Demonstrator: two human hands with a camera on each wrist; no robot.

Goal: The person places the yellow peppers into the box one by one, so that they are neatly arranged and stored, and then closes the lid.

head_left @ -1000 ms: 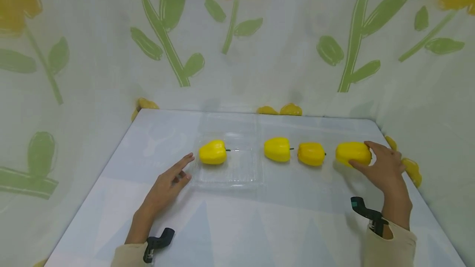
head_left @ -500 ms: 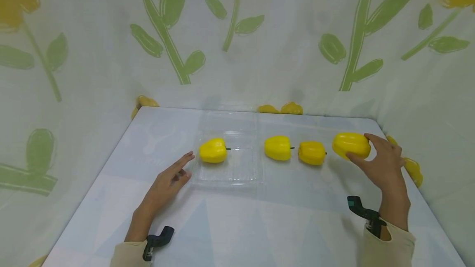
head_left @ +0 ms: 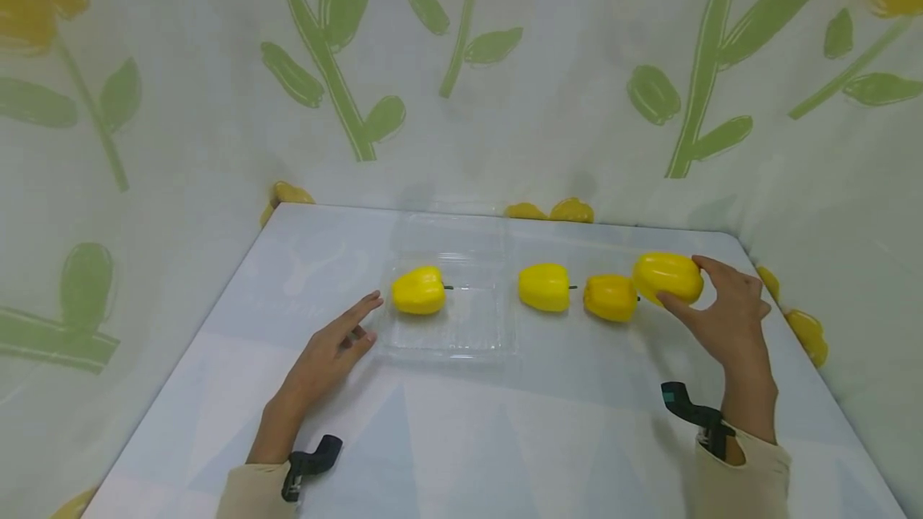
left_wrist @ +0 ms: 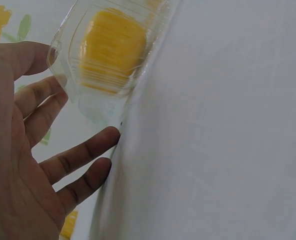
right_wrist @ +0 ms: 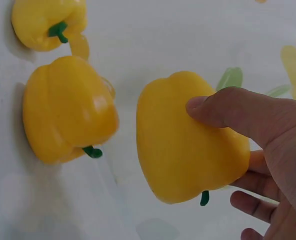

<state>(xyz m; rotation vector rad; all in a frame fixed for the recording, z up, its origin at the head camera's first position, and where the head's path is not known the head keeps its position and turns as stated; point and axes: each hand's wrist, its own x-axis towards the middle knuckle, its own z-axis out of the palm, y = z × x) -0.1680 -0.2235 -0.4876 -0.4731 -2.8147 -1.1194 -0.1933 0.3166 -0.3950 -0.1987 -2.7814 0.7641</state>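
My right hand (head_left: 730, 307) pinches a yellow bell pepper (head_left: 667, 277) between thumb and fingers, held up over the table. In the right wrist view the thumb lies across this pepper (right_wrist: 183, 145), its green stem pointing down. My left hand (head_left: 324, 359) has its fingers loosely extended, the tips right at the left wall of a clear plastic clamshell container (head_left: 469, 339). One yellow bell pepper (head_left: 419, 291) lies inside that container, seen through the plastic in the left wrist view. Two more peppers, one (head_left: 544, 287) and a deeper yellow one (head_left: 610, 298), lie on the table between container and right hand.
The container's clear lid (head_left: 450, 232) lies folded back toward the rear of the table. A pale patterned cloth covers the table (head_left: 490, 439). Behind it and at both sides hangs a flower-print curtain (head_left: 548, 126).
My right hand has lifted the pepper and carried it left, so it now overlaps the deeper yellow pepper in the head view. The left hand stays at the container's side.
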